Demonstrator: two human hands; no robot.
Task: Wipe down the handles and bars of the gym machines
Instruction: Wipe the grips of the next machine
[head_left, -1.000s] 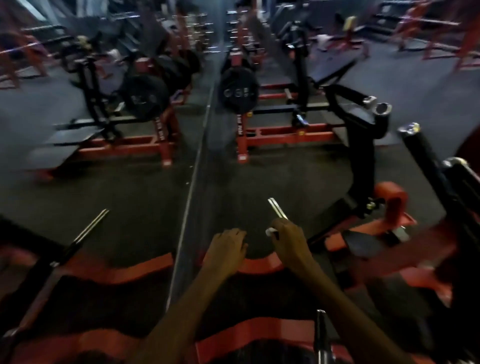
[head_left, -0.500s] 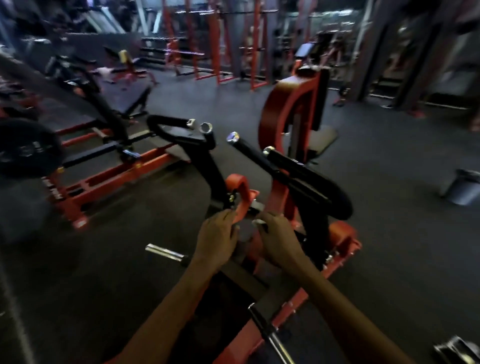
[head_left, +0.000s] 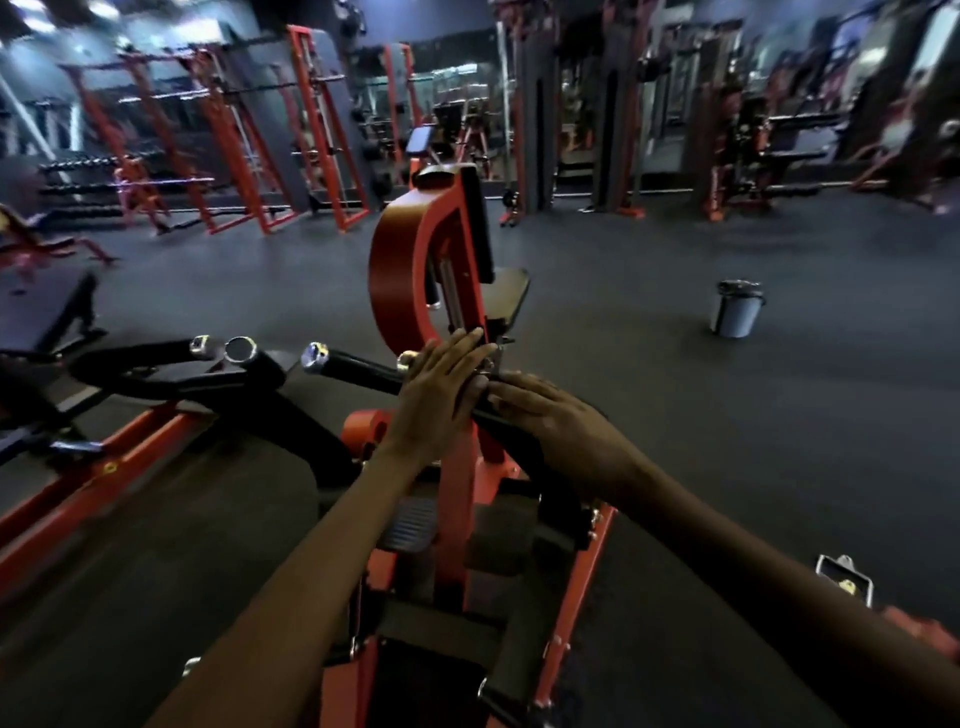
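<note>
A red and black gym machine (head_left: 410, 270) stands right in front of me. Its black padded handle bar (head_left: 353, 370) with a chrome end cap runs from centre left down to the right. My left hand (head_left: 441, 395) lies flat on that bar with straight fingers pointing up and right. My right hand (head_left: 550, 415) rests on the same bar just to the right, fingers extended toward the left hand. No cloth shows in either hand. A second pair of black handles (head_left: 228, 358) with chrome caps sits to the left.
A grey bucket (head_left: 737, 309) stands on the dark rubber floor at the right. Red racks (head_left: 218, 150) line the back wall. A black bench (head_left: 47, 312) sits at the left. A metal cable handle (head_left: 844, 579) lies on the floor at lower right.
My view has swung right and risen, away from the mirror and weight plates. Both hands have lifted from low near the red frame onto the black handle bar, fingers now spread flat.
</note>
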